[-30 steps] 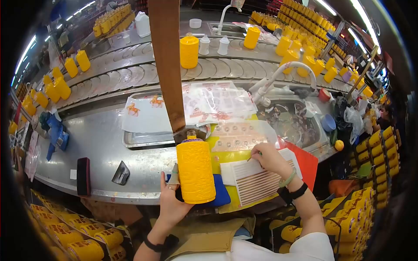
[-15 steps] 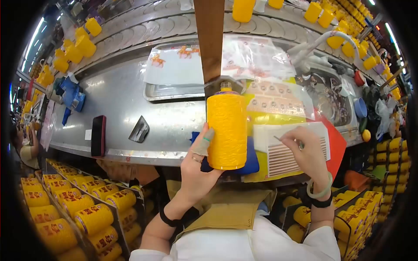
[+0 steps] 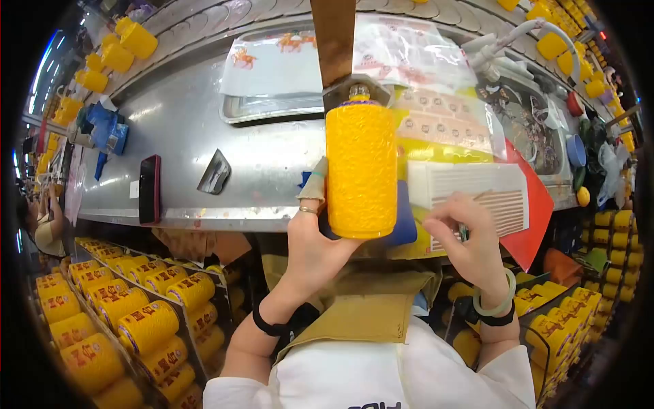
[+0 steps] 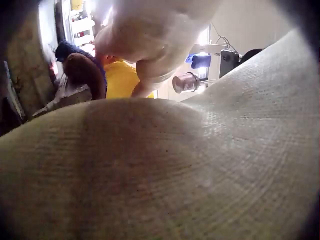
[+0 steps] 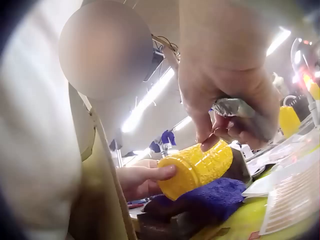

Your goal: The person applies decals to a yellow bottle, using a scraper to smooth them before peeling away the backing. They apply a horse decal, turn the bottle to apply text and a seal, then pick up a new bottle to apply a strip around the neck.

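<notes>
A yellow embossed bottle (image 3: 361, 170) lies tilted over a dark blue cloth (image 5: 215, 197), its neck pointing away toward a wooden post. My left hand (image 3: 317, 238) grips it near the base, with the thumb at the bottom edge and a beige cover on one finger. My right hand (image 3: 470, 235) is curled just right of the bottle, over a white sheet of thin brown strips (image 3: 501, 208). A small grey-green thing (image 5: 232, 107) sits in its bent fingers; I cannot tell what it is. In the right wrist view the fingertips overlap the bottle's side.
The wooden post (image 3: 334, 41) rises behind the bottle. A metal tray (image 3: 272, 112) bears printed sheets, and a phone (image 3: 150, 187) lies at left. On the right are a red sheet (image 3: 535, 218) and a sink (image 3: 562, 136). Racks of yellow bottles (image 3: 146, 327) stand below the bench.
The head view has tilted down. My right hand has drawn back from the strip sheet toward the bottle and my body. My left hand still holds the bottle.
</notes>
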Available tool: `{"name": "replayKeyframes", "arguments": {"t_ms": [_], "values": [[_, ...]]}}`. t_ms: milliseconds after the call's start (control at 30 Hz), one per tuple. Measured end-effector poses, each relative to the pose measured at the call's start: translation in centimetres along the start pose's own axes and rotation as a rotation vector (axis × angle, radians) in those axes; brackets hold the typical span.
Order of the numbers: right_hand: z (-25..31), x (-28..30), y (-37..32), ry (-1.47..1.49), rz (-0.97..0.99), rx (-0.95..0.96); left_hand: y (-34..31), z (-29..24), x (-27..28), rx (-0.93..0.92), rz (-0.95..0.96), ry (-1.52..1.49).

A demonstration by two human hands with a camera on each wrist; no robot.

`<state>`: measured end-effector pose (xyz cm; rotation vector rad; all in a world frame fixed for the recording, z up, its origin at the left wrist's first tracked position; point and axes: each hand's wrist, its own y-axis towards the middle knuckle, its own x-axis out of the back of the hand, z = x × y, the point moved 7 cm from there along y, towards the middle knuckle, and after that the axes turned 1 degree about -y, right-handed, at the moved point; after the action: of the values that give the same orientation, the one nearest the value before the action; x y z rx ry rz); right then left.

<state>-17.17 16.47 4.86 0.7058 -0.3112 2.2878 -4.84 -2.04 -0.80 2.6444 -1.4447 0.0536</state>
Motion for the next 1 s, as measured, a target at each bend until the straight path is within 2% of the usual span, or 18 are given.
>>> {"name": "replayKeyframes", "arguments": {"t_ms": [133,200,233,300,433,500,633,733,833,933,1000], "values": [[1.2,-1.4,0.2,0.038,0.010,-0.021,-0.4,-0.4,-0.1,-0.011,-0.024,0.126],[2.9,-2.3,0.2,0.130,0.053,0.016,-0.7,-1.0,-0.1,-0.145,-0.051,0.273],[3.2,-2.8,0.3,0.133,0.058,0.013,-0.8,-0.8,-0.1,-0.139,-0.051,0.275],[4.4,-4.2,0.4,0.232,0.107,0.070,-1.1,0.7,0.1,0.055,-0.008,0.100],[3.3,-5.4,0.7,0.223,0.057,0.028,-1.8,-0.5,1.1,-0.065,0.097,0.261],[3.3,-5.2,0.6,0.203,0.044,0.017,-2.4,-0.4,1.2,-0.040,0.194,0.095],[3.4,-5.0,0.6,0.151,0.019,0.033,-2.3,0.0,1.2,-0.078,0.184,0.055],[3.4,-5.3,0.6,0.161,0.014,0.041,-2.3,0.4,0.7,-0.054,0.142,0.192],[3.7,-5.3,0.6,0.161,0.031,0.028,-2.0,1.7,1.0,-0.013,0.088,0.017],[3.7,-5.3,0.5,0.160,0.023,0.023,-1.9,0.6,1.5,-0.091,0.023,0.123],[4.3,-5.1,0.5,0.182,0.042,0.048,-2.2,-2.3,2.4,-0.264,-0.085,0.292]]}}
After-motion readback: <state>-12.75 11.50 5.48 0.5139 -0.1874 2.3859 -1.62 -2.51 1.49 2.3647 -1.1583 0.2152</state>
